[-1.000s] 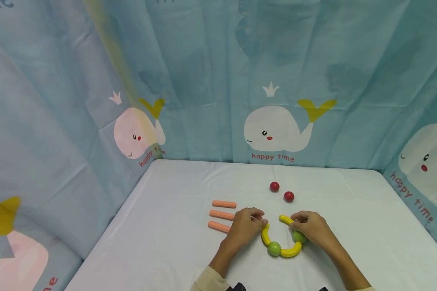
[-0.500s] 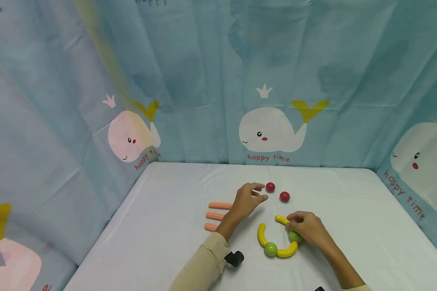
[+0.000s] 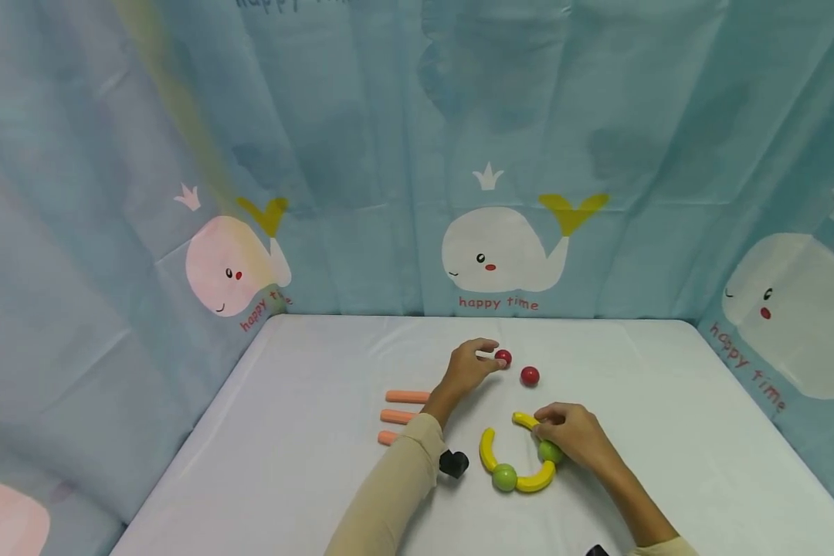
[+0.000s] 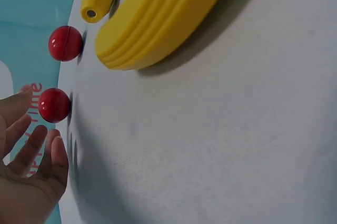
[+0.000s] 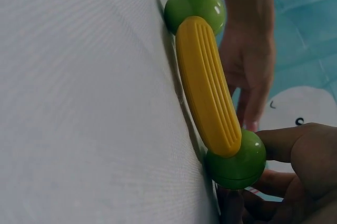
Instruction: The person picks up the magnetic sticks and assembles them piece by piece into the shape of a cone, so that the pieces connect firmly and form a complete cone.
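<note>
Nearest on the white-covered bench (image 3: 306,463), the lower yellow piece (image 3: 537,482) bridges the left green ball (image 3: 504,477) and the right green ball (image 3: 550,452). The left yellow piece (image 3: 486,449) curves away from the left green ball, so that the row forms a U open at the far side. The right hand (image 3: 571,434), fingers bent, pinches the right yellow piece (image 3: 523,418), whose free end points away and to the left.

To the left, three orange sticks (image 3: 398,416) lie crosswise, roughly parallel, partly covered by the left sleeve (image 3: 396,479). Beyond the U rests the nearer red ball (image 3: 530,376).

Farthest out, the left hand (image 3: 467,366) has its fingers parted and grips nothing. The far red ball (image 3: 503,357) lies immediately right of its fingertips; this appears to be the deciding relation. Being round, the ball offers no long axis, and the left hand is clearly the closer of the two. Contact with the thumb cannot be settled from these angles. Behind hangs a whale-printed curtain (image 3: 361,232).
</note>
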The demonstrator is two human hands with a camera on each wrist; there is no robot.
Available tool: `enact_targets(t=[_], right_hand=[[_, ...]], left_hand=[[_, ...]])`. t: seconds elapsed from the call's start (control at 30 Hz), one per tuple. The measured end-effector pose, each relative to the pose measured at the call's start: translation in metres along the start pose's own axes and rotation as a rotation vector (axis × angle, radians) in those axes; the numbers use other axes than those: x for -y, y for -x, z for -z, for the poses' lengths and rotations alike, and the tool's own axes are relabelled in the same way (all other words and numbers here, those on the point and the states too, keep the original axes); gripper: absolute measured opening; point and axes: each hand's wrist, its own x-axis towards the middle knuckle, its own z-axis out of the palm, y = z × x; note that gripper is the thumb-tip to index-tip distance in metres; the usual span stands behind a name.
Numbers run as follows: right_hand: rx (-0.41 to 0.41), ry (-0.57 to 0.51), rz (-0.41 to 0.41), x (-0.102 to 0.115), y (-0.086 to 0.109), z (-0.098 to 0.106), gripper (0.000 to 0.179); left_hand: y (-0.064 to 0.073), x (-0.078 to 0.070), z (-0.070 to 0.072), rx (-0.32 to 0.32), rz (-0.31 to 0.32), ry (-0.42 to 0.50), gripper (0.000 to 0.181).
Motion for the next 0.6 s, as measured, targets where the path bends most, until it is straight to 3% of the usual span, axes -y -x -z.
enact_targets(t=[0.27, 0.6], right_hand=[[-0.008, 0.003, -0.009, 0.002, 0.001, -0.003, 0.021], [-0.017, 0.018, -0.008, 0.003, 0.002, -0.001, 0.020]], left_hand=[[-0.010, 0.001, -0.005, 0.021, 0.060, -0.070, 0.041], [-0.012, -0.001, -0.010, 0.027, 0.011, -0.160, 0.030]])
